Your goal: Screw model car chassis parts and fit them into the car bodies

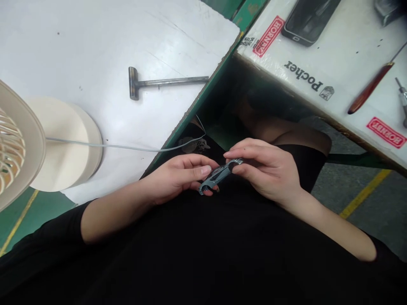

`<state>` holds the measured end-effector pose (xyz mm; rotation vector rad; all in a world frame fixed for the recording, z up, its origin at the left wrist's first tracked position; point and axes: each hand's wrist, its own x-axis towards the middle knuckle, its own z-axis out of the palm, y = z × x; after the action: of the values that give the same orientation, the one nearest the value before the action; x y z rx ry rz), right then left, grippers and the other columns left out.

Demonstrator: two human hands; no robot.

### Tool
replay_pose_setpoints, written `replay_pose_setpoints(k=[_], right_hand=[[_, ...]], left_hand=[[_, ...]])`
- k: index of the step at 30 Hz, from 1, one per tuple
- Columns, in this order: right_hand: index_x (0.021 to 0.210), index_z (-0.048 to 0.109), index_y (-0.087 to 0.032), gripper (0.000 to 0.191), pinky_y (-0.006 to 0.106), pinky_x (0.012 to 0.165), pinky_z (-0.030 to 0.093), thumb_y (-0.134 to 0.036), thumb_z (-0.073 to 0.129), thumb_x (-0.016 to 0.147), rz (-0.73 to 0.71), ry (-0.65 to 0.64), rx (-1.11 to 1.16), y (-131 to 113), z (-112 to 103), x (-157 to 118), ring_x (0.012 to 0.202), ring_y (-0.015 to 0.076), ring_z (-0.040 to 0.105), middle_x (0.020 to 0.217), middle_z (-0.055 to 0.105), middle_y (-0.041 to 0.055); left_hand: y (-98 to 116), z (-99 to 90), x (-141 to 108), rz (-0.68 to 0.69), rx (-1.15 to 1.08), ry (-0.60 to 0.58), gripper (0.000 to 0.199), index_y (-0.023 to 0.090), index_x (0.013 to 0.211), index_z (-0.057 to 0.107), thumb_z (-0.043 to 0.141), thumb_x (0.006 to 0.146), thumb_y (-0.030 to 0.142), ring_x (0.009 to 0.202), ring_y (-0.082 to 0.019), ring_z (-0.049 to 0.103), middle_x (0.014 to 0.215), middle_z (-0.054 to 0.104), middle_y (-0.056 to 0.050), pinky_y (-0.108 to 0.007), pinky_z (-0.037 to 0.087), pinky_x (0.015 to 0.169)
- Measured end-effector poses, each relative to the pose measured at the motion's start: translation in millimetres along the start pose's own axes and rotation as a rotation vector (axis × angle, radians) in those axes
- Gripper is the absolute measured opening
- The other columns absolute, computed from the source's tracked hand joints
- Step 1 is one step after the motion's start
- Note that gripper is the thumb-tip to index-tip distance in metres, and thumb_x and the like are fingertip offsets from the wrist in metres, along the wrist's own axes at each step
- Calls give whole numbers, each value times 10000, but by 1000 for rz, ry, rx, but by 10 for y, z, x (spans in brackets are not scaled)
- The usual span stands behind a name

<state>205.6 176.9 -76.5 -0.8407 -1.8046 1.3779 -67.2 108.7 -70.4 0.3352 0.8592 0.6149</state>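
The left hand and the right hand were close together, both clamped on a grey metal model car body. Its lower end sat in the curled fingers of the left hand, and its upper end was pinched between the thumb and fingers of the right. The piece was held diagonally above the person's black clothing, touching nothing else.

Beyond the left hand, a thin pale cable ran to a cream desk fan, which stood on a white tabletop with a green edge. A steel T-headed tool lay on that surface. Past the right hand, grey floor with a yellow line showed below a second white tabletop, printed "Pocher" and labelled in red. On it lay a smartphone, a screwdriver with a reddish-brown handle and, cut off by the frame edge, a small metal tool.
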Motion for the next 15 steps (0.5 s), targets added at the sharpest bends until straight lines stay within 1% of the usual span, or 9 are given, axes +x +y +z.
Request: replay_pose_setpoints(k=[2,4,6,9,12,15], right_hand=[[1264,953,-339,207,339,786,680,-306,941,1060,-45,9,-83,-14,-25,1,946,223,835,1091,900,55],[1255,951,-330,193,337,787,691,-292,932,1067,-73,-8,-128,-23,-28,16,898,214,836,1049,901,47],[1249,947,-311,180,317,777,693,-279,924,1073,-97,-53,-133,-25,-13,41,856,195,835,1019,901,37],[1271,931,-289,186,281,780,686,-281,915,1086,-109,-114,-78,-19,29,80,854,170,843,1047,912,24],[1275,912,-277,163,287,837,694,-283,875,1117,-47,-77,-23,-21,72,102,900,169,857,1092,920,20],[1190,903,-253,86,286,868,689,-245,840,1131,9,15,-11,-32,118,116,917,162,857,1050,911,11]], left_hand=[[23,2,-1,29,18,16,383,160,1272,893,988,1014,427,1011,-260,901,1115,907,-139,-367,759,919],[33,11,0,33,27,4,428,168,1297,893,1010,992,445,1022,-270,906,1120,917,-142,-373,753,932],[28,24,3,0,24,-23,460,170,1299,894,1025,972,466,1024,-274,914,1141,918,-146,-371,753,941],[10,36,7,-65,-28,-54,402,166,1247,900,1014,987,452,1010,-273,930,1113,909,-123,-352,763,932],[7,31,-6,-59,-98,-77,337,209,1290,888,976,1028,400,1026,-302,945,1132,911,-94,-369,783,894],[12,31,-33,-31,-127,-98,333,245,1355,870,935,1064,394,1070,-338,948,1183,921,-96,-416,791,917]])
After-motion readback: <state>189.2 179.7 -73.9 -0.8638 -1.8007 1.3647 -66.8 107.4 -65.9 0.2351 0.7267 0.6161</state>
